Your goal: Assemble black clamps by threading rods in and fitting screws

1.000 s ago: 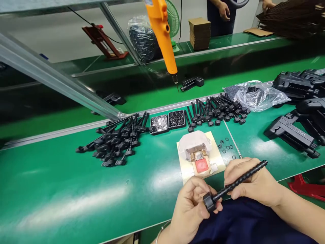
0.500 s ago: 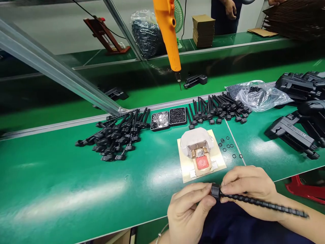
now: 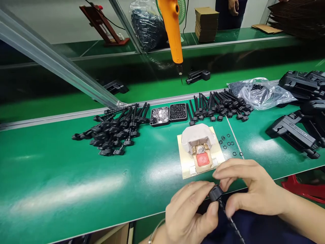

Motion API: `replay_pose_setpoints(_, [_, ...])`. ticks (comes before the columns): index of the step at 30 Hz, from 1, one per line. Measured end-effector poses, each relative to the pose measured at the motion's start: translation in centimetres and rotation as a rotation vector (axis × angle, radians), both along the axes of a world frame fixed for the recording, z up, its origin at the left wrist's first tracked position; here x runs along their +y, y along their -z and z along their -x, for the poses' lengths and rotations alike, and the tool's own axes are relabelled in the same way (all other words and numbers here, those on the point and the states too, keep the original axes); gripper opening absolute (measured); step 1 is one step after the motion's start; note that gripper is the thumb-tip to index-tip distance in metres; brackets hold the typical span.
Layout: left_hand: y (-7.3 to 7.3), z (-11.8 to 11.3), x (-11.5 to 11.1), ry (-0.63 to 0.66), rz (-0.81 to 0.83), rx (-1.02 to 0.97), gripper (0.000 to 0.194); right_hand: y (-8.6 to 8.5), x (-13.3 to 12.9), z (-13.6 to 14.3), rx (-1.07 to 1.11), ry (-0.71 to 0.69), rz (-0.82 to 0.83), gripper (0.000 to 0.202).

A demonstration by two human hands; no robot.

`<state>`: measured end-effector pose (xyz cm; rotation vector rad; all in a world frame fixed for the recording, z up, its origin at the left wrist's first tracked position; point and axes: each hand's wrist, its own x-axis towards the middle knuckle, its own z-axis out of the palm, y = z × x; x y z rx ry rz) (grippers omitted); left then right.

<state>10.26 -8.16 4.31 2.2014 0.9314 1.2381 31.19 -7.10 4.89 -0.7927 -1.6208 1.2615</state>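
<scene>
My left hand pinches the black knob of a threaded rod between thumb and fingers, near the table's front edge. The rod points down toward my lap. Around the rod just below the knob, my right hand is held with thumb and fingers apart. Beyond my hands lies a pale board with a white block fixture and a red square pad. Several thin black rings lie on the green table to the right of the fixture.
An orange power screwdriver hangs above the table. Knobbed rods lie in a left pile and a right pile. Between them are trays of washers and small black parts. Black housings and a plastic bag lie right.
The rod has swung from pointing right to pointing down toward my lap. My right hand's fingers have spread from their pinch near the knob. The camera view has shifted slightly.
</scene>
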Motion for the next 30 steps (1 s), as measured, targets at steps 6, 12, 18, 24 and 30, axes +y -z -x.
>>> replay_pose_setpoints(6, [0.1,-0.8,-0.3,0.072,0.040,0.004,0.019,-1.2,0.6,0.8,-0.016,-0.126,0.548,0.041])
replay_pose_setpoints(12, [1.2,-0.1,0.1,0.209,0.014,0.032,0.021,0.2,-0.2,-0.3,-0.056,-0.115,0.073,0.019])
replay_pose_setpoints(18, [1.7,0.5,0.4,0.320,0.045,0.028,0.024,1.8,-0.7,-1.0,-0.111,-0.057,-0.310,0.023])
replay_pose_setpoints(24, [2.0,-0.3,0.1,0.208,0.418,-0.098,0.014,2.9,-1.0,-0.3,-0.375,0.117,-0.601,0.029])
replay_pose_setpoints(30, [1.3,0.9,1.0,0.187,0.633,0.010,0.044,3.4,-0.9,-0.2,-0.413,0.303,-0.578,0.020])
